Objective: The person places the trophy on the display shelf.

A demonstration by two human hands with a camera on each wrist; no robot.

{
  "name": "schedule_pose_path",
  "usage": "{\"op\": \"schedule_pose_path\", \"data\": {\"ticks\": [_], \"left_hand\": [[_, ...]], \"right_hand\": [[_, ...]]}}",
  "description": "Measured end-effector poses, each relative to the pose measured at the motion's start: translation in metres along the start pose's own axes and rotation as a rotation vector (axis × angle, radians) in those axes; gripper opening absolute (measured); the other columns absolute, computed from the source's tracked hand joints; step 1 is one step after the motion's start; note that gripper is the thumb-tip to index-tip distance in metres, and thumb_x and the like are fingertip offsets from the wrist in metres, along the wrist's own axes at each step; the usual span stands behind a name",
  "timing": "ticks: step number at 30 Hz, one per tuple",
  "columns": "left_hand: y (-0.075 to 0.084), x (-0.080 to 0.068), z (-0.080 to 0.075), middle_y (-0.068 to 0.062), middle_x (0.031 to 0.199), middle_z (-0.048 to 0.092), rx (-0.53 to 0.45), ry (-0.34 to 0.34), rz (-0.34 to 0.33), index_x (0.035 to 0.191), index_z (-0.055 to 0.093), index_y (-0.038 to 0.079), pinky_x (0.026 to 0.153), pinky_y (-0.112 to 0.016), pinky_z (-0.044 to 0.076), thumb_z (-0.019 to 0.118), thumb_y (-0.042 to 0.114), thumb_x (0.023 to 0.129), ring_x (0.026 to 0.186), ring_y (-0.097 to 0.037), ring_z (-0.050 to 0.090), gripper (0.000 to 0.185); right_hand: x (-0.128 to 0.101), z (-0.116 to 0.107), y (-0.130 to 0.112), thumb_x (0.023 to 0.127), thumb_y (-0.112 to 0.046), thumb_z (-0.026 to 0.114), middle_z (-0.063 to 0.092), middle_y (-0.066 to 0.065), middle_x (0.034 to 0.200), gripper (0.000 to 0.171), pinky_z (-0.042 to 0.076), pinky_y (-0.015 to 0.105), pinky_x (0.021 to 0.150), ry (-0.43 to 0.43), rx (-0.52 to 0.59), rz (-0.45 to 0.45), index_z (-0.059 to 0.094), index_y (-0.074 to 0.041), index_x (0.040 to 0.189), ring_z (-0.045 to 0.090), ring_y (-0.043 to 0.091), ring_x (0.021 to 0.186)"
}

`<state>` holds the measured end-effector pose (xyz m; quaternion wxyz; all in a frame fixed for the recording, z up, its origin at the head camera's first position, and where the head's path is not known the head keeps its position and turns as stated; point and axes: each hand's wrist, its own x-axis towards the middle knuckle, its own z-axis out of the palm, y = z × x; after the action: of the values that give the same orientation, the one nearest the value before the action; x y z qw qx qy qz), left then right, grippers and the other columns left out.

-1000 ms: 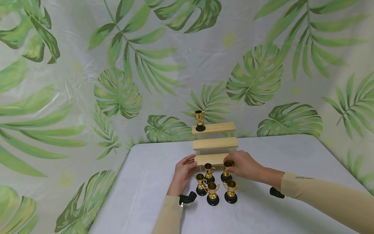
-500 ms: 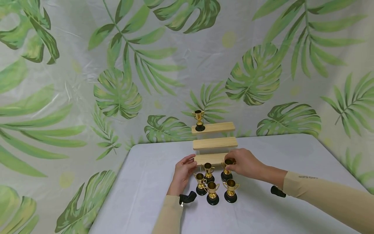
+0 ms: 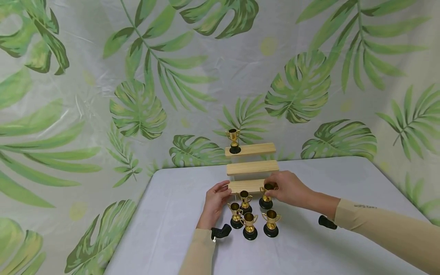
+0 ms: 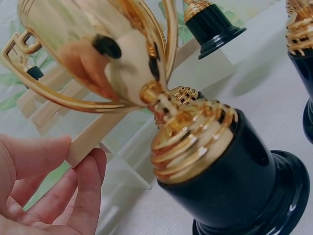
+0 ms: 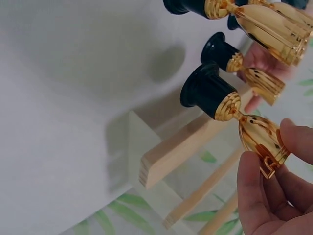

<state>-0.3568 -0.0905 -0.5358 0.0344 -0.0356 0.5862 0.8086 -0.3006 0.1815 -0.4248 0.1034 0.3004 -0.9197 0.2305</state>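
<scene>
Head view: pinching one trophy (image 3: 266,199) with fingers of the right hand (image 3: 289,188), now raised, so off the surface (image 3: 165,229) and nearer the bottom board (image 3: 245,186) gripped by the left hand (image 3: 215,199).

A white-clothed table (image 3: 165,221) bears a three-tiered rack of pale wooden planks (image 3: 253,167); before the rack, four small gold two-handled trophy cups (image 3: 249,219) with round black bases (image 3: 250,235) stand upright, near one another; a matching gold cup (image 3: 233,137) stands upright at the top plank's (image 3: 259,148) left end.
</scene>
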Motion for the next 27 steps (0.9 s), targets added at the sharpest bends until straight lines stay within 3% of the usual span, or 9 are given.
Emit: {"op": "schedule_pose_path", "data": {"ticks": [8,16,27], "left_hand": [[0.002,-0.002,0.003,-0.018,0.115,0.068,0.009,0.003,0.015,0.129,0.065,-0.003,0.082,-0.032,0.057,0.072,-0.008,0.087,0.093,-0.019,0.069,0.044],[0.004,-0.005,0.002,-0.023,0.123,0.064,0.016,-0.003,0.014,0.132,0.063,-0.004,0.085,-0.034,0.057,0.071,-0.007,0.088,0.095,-0.019,0.068,0.044],[0.002,-0.004,0.003,-0.019,0.119,0.066,0.040,0.001,0.015,0.130,0.064,-0.002,0.086,-0.034,0.057,0.071,-0.005,0.089,0.096,-0.021,0.068,0.042]], "right_hand": [[0.004,-0.010,-0.002,0.080,-0.019,0.087,0.058,-0.011,0.078,0.019,0.046,0.025,0.056,0.029,0.004,-0.003,0.076,-0.011,0.095,0.051,0.005,0.066],[0.010,-0.018,-0.006,0.081,-0.019,0.086,0.059,-0.010,0.079,0.024,0.048,0.026,0.057,0.044,0.023,0.021,0.077,-0.009,0.100,0.053,0.004,0.066],[0.015,-0.025,-0.008,0.082,-0.018,0.086,0.058,-0.009,0.078,0.021,0.045,0.026,0.055,0.070,0.005,-0.003,0.077,-0.010,0.100,0.051,0.005,0.064]]}}
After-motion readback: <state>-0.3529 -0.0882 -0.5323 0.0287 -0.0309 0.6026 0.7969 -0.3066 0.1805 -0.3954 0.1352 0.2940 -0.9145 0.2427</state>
